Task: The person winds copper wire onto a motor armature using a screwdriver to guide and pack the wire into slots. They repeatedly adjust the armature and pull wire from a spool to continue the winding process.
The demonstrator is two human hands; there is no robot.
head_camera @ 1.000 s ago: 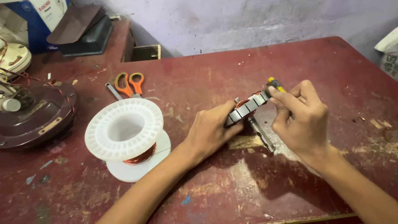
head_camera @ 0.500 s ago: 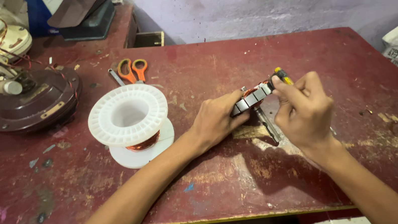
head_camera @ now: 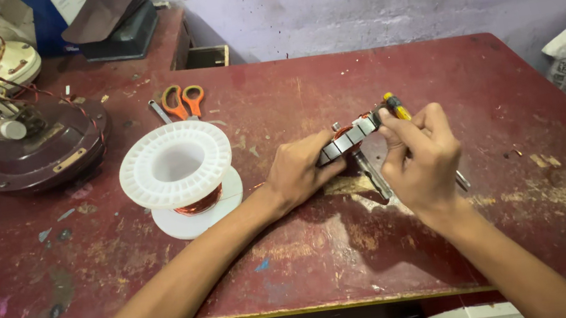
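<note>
while my left hand [head_camera: 299, 173] clamps its fingers on the metal stator core [head_camera: 349, 140] above the bench [head_camera: 310, 263], my right hand [head_camera: 421, 156] grips a yellow-handled screwdriver [head_camera: 395, 105] touching it, white wire spool [head_camera: 176, 168] well left.

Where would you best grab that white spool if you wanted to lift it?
Probably by the wide top flange of the white spool, coming straight down from above. It stands upright on the red table with its open centre facing up, so fingers could hook under the rim or into the hole. The copper winding between the flanges is best left untouched. The right side looks free; the scissors lie behind.
</note>
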